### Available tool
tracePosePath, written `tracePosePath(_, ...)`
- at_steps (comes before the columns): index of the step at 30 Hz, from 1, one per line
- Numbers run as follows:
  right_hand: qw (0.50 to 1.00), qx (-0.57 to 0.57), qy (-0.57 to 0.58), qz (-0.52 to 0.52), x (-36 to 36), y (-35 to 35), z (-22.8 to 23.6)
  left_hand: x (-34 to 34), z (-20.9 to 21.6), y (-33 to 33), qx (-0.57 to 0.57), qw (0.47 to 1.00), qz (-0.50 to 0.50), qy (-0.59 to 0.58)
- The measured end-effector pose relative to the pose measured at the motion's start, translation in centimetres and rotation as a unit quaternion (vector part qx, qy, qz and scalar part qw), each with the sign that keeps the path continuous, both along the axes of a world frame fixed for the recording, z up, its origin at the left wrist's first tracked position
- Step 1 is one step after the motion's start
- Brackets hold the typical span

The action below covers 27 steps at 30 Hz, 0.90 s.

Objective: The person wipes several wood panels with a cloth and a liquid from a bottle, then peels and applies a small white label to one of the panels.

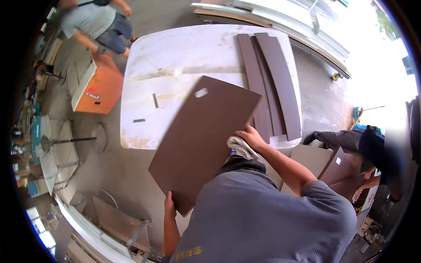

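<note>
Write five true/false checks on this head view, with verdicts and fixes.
1. The left hand and right hand both hold the large brown panel. True.
2. The pale cloth is by the left hand. False: it is by the right hand.
3. Long brown strips lie on the white table. True.
4. The orange cabinet stands right of the table. False: it stands left of it.
5. The panel's upper face bears a pale label. True.
</note>
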State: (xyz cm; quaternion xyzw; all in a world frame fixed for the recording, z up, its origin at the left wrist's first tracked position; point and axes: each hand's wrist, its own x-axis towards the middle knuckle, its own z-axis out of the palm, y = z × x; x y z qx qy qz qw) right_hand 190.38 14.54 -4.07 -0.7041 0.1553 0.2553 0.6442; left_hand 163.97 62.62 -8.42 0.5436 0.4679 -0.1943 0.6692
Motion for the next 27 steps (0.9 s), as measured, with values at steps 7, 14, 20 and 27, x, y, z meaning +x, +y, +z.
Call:
tracePosePath(7,0.995,0.052,-0.027,0.075,15.8,3.5,-0.3,8.9,-4.5,-7.0,-0.029,0.998,0.061,-0.017)
tracePosePath(14,0.995,-0.031,0.069,0.070,4.0,0.7,-2.4,13.6,-10.7,-13.5,-0.011,0.993,0.102,-0.051)
tracePosePath(20,0.970,0.045,0.202,-0.123,-15.8,-5.1,-5.1,12.7,-14.5,-7.5,-0.141,0.984,-0.107,0.018)
tracePosePath(27,0.862,0.202,0.161,-0.435,-36.7,-2.2,-4.3,15.5,-14.2,-6.9,-0.160,0.980,0.037,-0.116)
